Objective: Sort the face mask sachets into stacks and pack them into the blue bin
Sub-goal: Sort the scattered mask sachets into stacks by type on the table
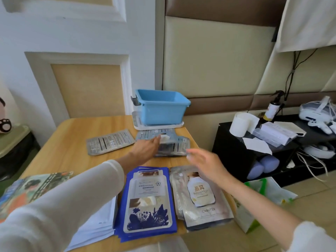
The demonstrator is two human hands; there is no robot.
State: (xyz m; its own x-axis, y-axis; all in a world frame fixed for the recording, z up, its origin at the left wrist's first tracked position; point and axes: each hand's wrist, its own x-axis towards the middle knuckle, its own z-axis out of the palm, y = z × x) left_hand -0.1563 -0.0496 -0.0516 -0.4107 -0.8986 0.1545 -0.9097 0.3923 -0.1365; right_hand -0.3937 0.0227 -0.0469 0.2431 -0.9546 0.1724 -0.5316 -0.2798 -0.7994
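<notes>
Head view is showing me the bench (72,131) carrying everything, the blue bin (160,110) sitting at its far edge, nothing visibly packed. Blue sachets (147,200) and silver Bird's Nest sachets (200,193) are lying stacked nearest me; grey sachets (174,146) are sitting loosely piled, one stray sachet (110,141) apart. My left hand (145,148) is pressing flat fingers on that pile; my right hand (205,160) is hovering beside, fingers released.

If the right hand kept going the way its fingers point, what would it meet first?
Most likely the near right edge of the grey sachet pile, where the left hand rests. The right hand's height above the table is unclear.
</notes>
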